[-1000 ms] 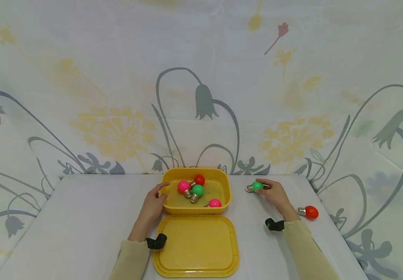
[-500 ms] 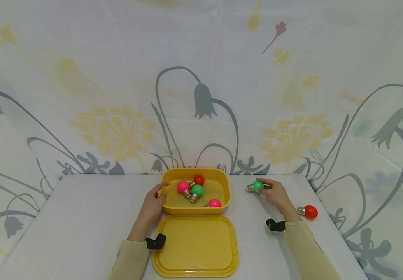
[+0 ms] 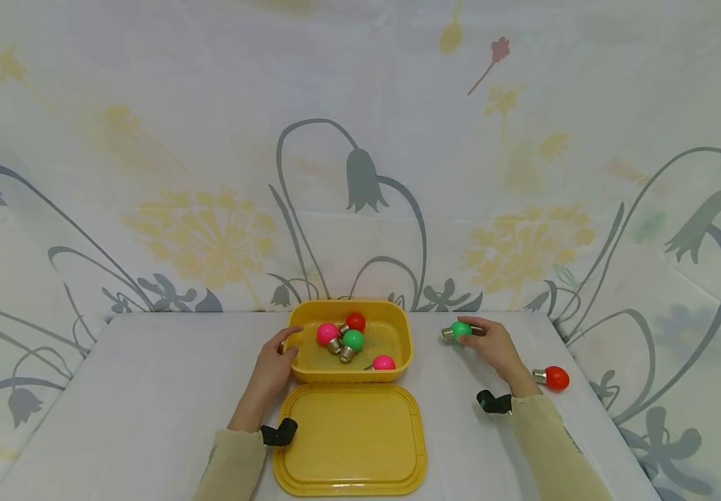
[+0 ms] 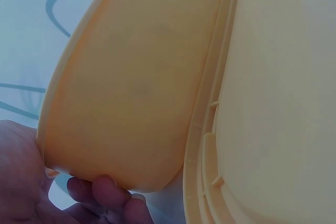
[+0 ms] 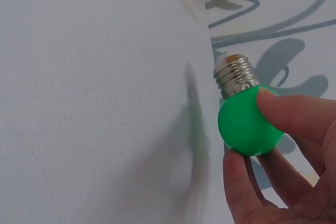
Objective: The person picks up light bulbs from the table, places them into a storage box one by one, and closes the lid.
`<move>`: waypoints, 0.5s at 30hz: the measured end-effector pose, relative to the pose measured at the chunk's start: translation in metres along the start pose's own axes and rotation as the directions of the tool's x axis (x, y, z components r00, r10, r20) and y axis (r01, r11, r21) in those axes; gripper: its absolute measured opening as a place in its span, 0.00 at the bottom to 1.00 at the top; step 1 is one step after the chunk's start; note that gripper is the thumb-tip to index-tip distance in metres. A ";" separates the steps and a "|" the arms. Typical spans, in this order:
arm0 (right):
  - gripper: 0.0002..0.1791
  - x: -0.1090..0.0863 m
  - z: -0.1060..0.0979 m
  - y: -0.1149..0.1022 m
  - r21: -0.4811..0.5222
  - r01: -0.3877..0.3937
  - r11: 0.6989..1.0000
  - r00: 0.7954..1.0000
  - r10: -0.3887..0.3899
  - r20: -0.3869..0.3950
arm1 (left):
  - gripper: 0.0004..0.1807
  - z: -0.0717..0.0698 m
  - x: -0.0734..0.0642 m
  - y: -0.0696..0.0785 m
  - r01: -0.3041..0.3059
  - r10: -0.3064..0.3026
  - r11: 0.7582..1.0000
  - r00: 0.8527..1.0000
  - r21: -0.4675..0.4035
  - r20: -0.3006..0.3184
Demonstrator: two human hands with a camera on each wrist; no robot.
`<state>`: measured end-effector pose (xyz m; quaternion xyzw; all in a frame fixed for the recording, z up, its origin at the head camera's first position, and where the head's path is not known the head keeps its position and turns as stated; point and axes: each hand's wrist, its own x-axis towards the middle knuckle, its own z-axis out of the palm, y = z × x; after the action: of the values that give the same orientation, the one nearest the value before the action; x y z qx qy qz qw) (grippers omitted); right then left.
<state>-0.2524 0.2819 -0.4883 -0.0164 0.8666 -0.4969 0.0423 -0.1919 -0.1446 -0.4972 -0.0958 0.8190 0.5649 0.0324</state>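
Observation:
My right hand [image 3: 494, 348] holds a green light bulb [image 5: 249, 121] between thumb and fingers, its silver screw base pointing left toward the box in the head view. A shadow lies on the white cloth beside it. At the left end of the yellow plastic box [image 3: 401, 313], my left hand [image 3: 273, 363] grips the rim, fingers curled against the end wall. Inside the box lie a pink bulb [image 3: 326, 334], a red bulb [image 3: 355, 321], a green bulb [image 3: 353, 339] and another pink bulb [image 3: 383, 362], partly hidden by the front wall.
A yellow lid [image 3: 349, 438] lies flat just in front of the box. One red bulb [image 3: 557, 378] rests on the white-covered table [image 3: 147, 403], right of my right wrist. Behind the table hangs a flower-patterned cloth [image 3: 360, 229]. Each wrist carries a small black mount.

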 end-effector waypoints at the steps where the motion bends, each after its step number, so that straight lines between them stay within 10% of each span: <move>1: 0.27 0.000 0.000 -0.001 -0.001 0.002 1.000 1.000 -0.002 0.000 | 0.23 0.000 0.000 0.000 -0.001 0.001 1.000 1.000 0.001 0.001; 15: 0.26 -0.003 0.002 -0.009 0.014 0.028 1.000 1.000 -0.028 0.006 | 0.23 -0.001 -0.001 0.002 0.001 -0.001 1.000 1.000 -0.014 0.005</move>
<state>-0.2497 0.2757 -0.4809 -0.0296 0.8628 -0.5032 0.0383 -0.1915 -0.1453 -0.4951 -0.0950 0.8148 0.5709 0.0338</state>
